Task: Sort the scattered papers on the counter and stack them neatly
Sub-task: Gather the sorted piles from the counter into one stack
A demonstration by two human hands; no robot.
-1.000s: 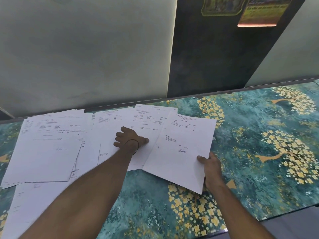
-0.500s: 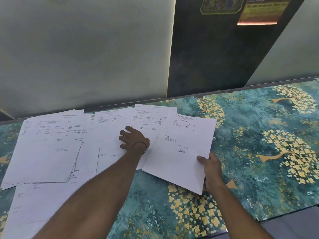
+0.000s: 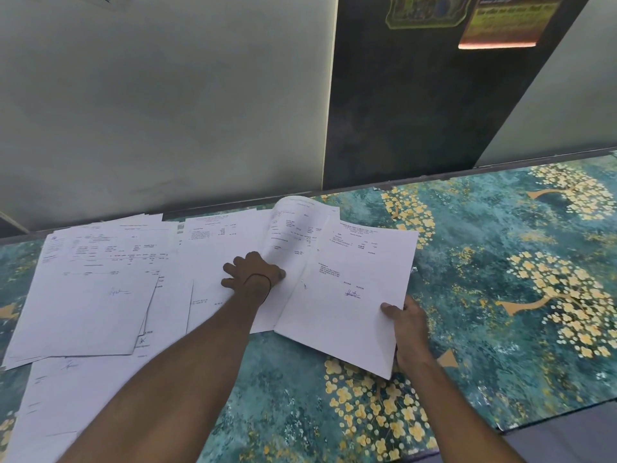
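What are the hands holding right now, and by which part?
The right hand pinches the signed sheet at its near right edge, thumb on top. The left hand seems to grip the curled printed sheet by its left edge.

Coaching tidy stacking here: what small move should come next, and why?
Probably slide the middle sheet right, under the signed sheet that the right hand grips by its near corner; the left hand rests on it, and its far edge bows up.
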